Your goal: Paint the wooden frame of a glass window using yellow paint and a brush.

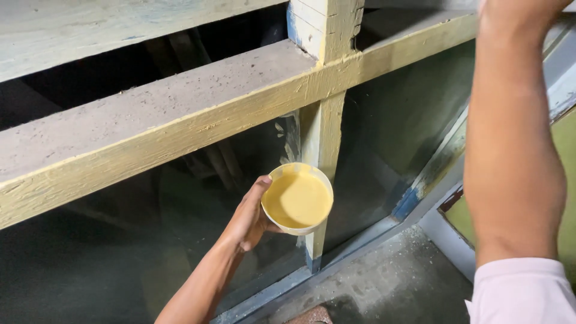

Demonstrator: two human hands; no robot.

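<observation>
My left hand (249, 219) grips a small round white tub (298, 198) by its rim, low in the middle of the view. The tub is tilted toward me and holds smooth yellow paint. It hangs just in front of an upright wooden post (322, 135) coated in the same yellow. My right arm (513, 150) rises along the right side, with a pale pink sleeve at the bottom. The right hand itself is cut off by the top edge, so what it holds is hidden.
A thick horizontal wooden beam (180, 129) with a yellow-painted front face crosses from left to upper right, joining the post. Dark glass panes (390, 138) sit behind the frame. A grey ledge (384, 282) runs below, with blue paint patches on the frame's lower corner.
</observation>
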